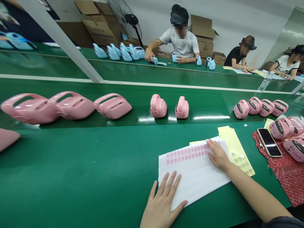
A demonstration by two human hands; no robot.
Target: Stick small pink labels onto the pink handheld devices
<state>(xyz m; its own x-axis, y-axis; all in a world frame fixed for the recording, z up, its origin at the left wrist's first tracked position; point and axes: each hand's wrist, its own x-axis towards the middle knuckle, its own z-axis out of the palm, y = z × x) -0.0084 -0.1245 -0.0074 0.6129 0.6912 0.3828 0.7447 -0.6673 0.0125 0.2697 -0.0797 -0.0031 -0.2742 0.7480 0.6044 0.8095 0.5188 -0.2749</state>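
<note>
A white sticker sheet (194, 177) lies at a slant on the green table, with rows of small pink stickers (187, 154) along its far side. My left hand (163, 202) rests flat on the sheet's near left part, fingers spread. Toward the far right corner of the same sheet, my right hand (218, 155) touches the end of the sticker rows. Its fingers are stretched out, and I see nothing held in it. Partly under the white sheet are yellow sheets (237, 148) with outlined stickers.
Pink plastic housings with handles (112, 106) line the raised green ledge (204, 107). More pink housings (281, 128), a phone (269, 142) and red bubble wrap (282, 177) lie at right. Across the line, co-workers sit; one (182, 44) handles light-blue housings. A slanted post (64, 41) rises at left.
</note>
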